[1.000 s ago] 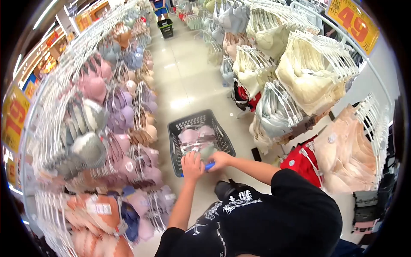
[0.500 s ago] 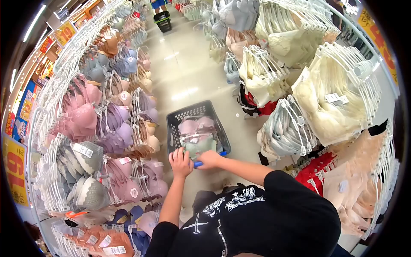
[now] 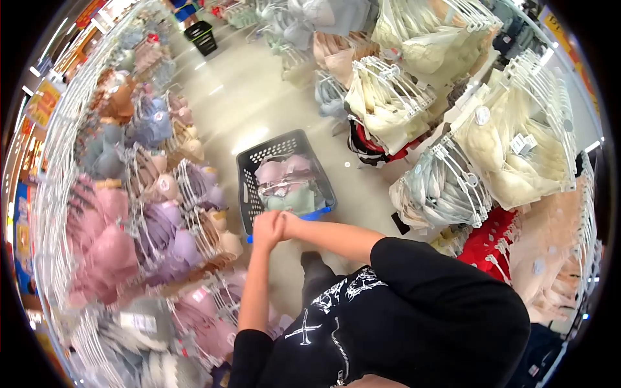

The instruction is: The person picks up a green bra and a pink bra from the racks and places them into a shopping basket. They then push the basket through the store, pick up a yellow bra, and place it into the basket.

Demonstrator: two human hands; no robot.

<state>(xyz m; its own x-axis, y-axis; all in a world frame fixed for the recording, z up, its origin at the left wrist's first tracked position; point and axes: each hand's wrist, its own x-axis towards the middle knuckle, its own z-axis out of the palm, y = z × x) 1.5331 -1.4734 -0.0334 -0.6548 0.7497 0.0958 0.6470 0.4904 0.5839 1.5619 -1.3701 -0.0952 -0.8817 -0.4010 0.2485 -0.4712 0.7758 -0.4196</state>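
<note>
A dark grey shopping basket [image 3: 249,187] stands in the aisle with a blue handle [image 3: 315,214] across its near side. Inside lie pink bras [image 3: 284,169] and a pale green bra [image 3: 297,199]. My left hand [image 3: 266,227] is closed at the handle, its fingers pressed together. Touching it on the right, my right hand [image 3: 284,224] is also closed over the handle area. The part of the handle beneath both hands is hidden.
Racks of hanging bras, pink [image 3: 107,252] and purple [image 3: 165,236], line the left. Cream garments [image 3: 511,142], grey ones [image 3: 436,191] and red ones [image 3: 488,242] hang at the right. Farther up the pale floor [image 3: 242,97], a person stands beside a black basket [image 3: 202,40].
My left hand has come down from its raised, spread pose beside the handle and now meets my right hand, which has moved left. The view has turned, and the racks have shifted in it.
</note>
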